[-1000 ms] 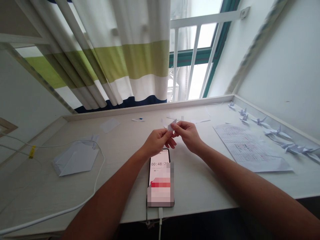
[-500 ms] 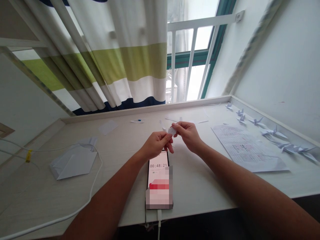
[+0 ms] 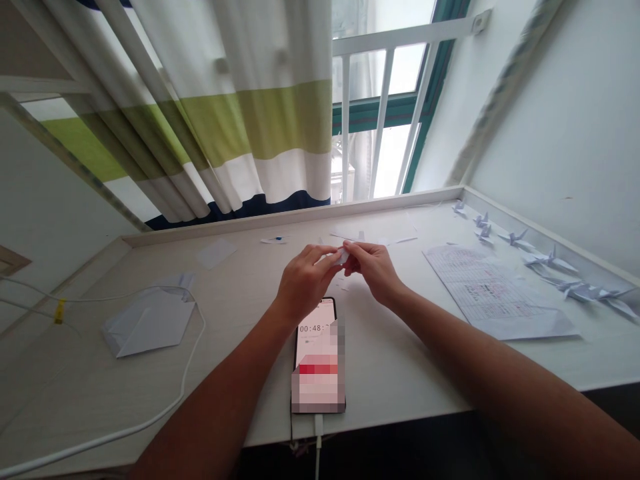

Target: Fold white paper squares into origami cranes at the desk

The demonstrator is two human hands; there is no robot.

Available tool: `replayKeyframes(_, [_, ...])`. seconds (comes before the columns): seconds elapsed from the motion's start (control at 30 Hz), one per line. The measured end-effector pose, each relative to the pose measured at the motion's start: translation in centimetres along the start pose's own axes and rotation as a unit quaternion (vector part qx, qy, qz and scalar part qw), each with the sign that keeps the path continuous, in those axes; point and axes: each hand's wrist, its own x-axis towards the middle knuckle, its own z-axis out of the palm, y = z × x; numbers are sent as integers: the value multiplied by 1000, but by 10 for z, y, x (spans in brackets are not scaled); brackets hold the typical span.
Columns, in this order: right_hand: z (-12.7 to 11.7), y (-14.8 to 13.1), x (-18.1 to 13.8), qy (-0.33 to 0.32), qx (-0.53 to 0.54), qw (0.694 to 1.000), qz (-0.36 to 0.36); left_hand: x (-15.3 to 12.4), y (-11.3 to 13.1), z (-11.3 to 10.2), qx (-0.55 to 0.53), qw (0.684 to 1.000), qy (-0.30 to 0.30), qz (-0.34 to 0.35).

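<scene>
A small folded piece of white paper (image 3: 343,256) is pinched between both my hands above the pale desk (image 3: 400,360). My left hand (image 3: 303,283) grips it from the left with fingertips closed on it. From the right, my right hand (image 3: 375,268) pinches the same piece. Most of the paper is hidden by my fingers. Just below my hands a phone (image 3: 318,357) lies flat, its screen showing a running timer.
A white cable (image 3: 190,360) loops over the left of the desk beside a folded paper sheet (image 3: 150,320). A printed sheet (image 3: 493,293) lies at right. Several paper cranes (image 3: 550,260) line the right edge. Paper scraps (image 3: 370,238) lie near the window and curtain.
My left hand has rolled over the paper, its back now turned up, and both hands have shifted slightly away from me. The phone's timer has advanced.
</scene>
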Motion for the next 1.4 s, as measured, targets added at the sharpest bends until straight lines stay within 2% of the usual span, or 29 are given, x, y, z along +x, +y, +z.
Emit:
replayKeyframes(0.13, [-2,-1,1,-9,14,999,28,0,2,0,-52,997,18,-47])
replayKeyframes(0.23, [-2,-3,-1,-35,-15,999,-27,0,3,4,-140,980,69,-125])
replayKeyframes(0.33, [1,-2,-4,-52,-53,992,-101,1,2,10,-261,933,100,-227])
replayKeyframes(0.4, [2,0,-5,-56,-71,987,-133,2,1,14,-339,899,99,-259])
replayKeyframes(0.53, [-1,3,-5,-38,-135,975,-171,2,-1,18,-429,851,87,-290])
replayKeyframes(0.63, [-4,1,-4,-32,-209,955,-210,2,-1,18,-480,816,77,-313])
replayKeyframes(0.83, [-9,-2,-3,-74,-288,916,-269,5,0,16,-539,765,77,-344])
replayKeyframes(1.2, [-10,0,-2,-97,-327,893,-293,7,3,11,-535,747,86,-384])
replayKeyframes(1.4, [-8,-5,-3,-105,-307,900,-291,7,6,5,-530,752,68,-386])
